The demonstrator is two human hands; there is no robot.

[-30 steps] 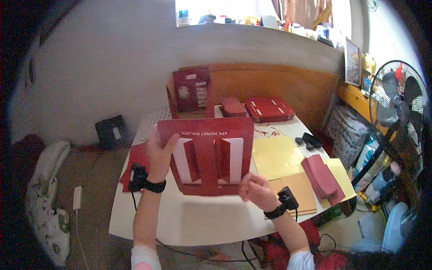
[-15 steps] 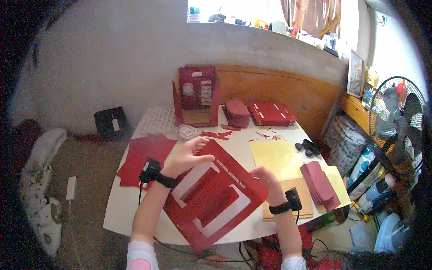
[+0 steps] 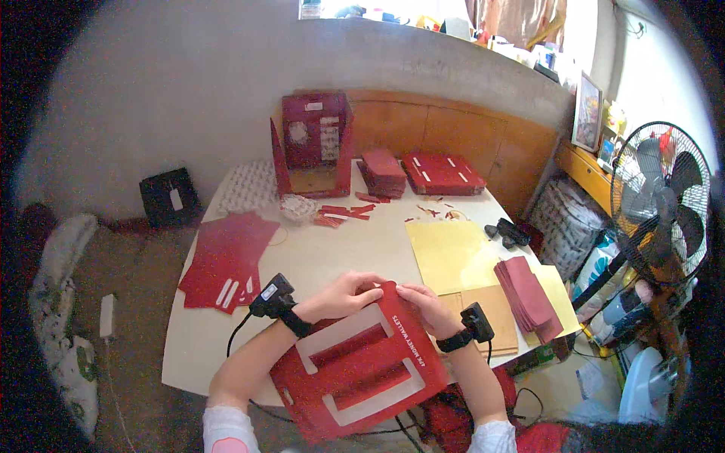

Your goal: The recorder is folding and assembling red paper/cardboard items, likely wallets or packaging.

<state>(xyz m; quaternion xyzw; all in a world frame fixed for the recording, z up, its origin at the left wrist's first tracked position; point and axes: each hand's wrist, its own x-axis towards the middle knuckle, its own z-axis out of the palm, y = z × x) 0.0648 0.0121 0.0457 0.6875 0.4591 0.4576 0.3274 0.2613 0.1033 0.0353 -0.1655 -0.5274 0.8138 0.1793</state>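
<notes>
A red printed card package (image 3: 361, 359) with two U-shaped cut-outs lies tilted over the near edge of the table. At its top corner, my left hand (image 3: 343, 297) pinches the edge with thumb and fingers. My right hand (image 3: 427, 309) grips the same corner from the other side, its fingertips close to the left ones. Part of the right fingers is hidden behind the card. Each wrist wears a black strap with a small device.
Flat red card pieces (image 3: 230, 260) lie at left, yellow sheets (image 3: 450, 255) and a dark pink stack (image 3: 526, 296) at right. Farther back stand an open red box (image 3: 343, 151), a pink stack (image 3: 384, 174) and stacked red packages (image 3: 444, 174). A fan (image 3: 658, 204) stands at far right.
The red card package has come nearer to me and turned. My left hand has moved right and down to the top corner, and my right hand has shifted left beside it.
</notes>
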